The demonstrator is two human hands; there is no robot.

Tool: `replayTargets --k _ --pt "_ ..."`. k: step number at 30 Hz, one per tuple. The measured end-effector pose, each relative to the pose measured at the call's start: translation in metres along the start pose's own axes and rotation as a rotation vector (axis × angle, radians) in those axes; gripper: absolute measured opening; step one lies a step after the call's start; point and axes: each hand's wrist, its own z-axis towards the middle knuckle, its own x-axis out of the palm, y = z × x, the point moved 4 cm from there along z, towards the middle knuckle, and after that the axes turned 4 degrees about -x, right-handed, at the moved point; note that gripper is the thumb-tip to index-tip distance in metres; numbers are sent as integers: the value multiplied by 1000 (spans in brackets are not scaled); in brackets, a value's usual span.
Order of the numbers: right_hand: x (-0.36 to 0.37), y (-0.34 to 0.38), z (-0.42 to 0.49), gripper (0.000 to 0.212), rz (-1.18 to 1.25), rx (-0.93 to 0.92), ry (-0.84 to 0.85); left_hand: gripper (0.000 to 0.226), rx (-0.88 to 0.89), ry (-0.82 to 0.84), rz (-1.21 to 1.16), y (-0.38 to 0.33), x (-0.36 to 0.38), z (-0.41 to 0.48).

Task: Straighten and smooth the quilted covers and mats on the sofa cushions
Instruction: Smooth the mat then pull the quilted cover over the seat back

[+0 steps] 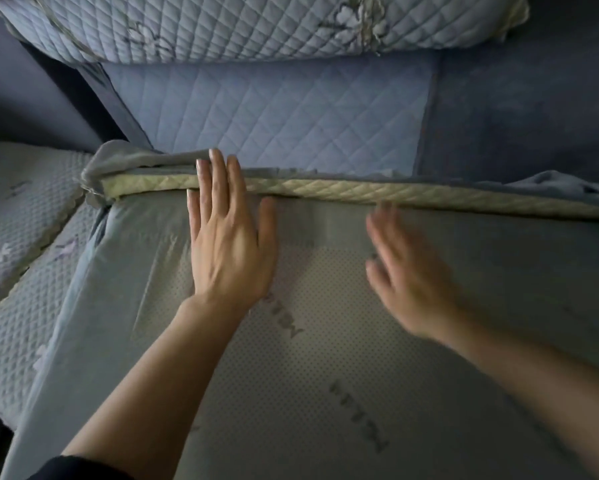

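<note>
The left hand [228, 237] lies flat, fingers straight, on the mat [325, 358], fingertips over its cream edge [325, 189]; the blurred right hand [408, 275], fingers straight, is beside it over the same mat.

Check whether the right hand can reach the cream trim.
Probably yes. The right hand, open and blurred, is just short of the cream trim with only bare mat between them. The left hand lies flat across the trim further left, out of its way.
</note>
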Motion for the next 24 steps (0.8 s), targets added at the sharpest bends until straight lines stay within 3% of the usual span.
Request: replayTargets --k 2,4,6,8,10,11,12,15,16,18,19,21,24 --pt "32 -27 -40 60 -75 35 364 62 107 -173 -112 -36 -6 -2" --pt "21 -37 -32 61 82 85 380 62 147 -132 -92 -54 15 -14" --pt "-18 -36 4 54 306 210 192 66 111 105 56 -45 57 -35" --pt "-79 -40 40 52 408 224 -199 70 50 325 199 -33 92 -49" --pt "-114 -41 42 51 399 123 -514 72 7 354 144 -41 95 -42" --pt "-111 -48 31 51 359 90 -532 71 18 292 77 -53 86 -37" --pt "-94 -58 12 53 292 83 -425 69 43 182 2 -69 72 -29" --pt "-9 -86 -77 64 -61 85 277 62 134 -109 -200 -118 39 -24" --pt "4 -97 -92 63 -87 65 392 60 168 -137 -236 -128 39 -29" --pt "-8 -110 -79 63 59 110 405 61 200 -36 -158 -132 63 -40" --pt "-24 -111 -61 59 210 189 352 62 185 86 -36 -125 83 -49" --pt "-72 -121 -23 52 404 318 32 66 113 319 162 -107 122 -65" --pt "-133 -119 -6 50 318 228 -490 68 38 405 180 -117 132 -60"
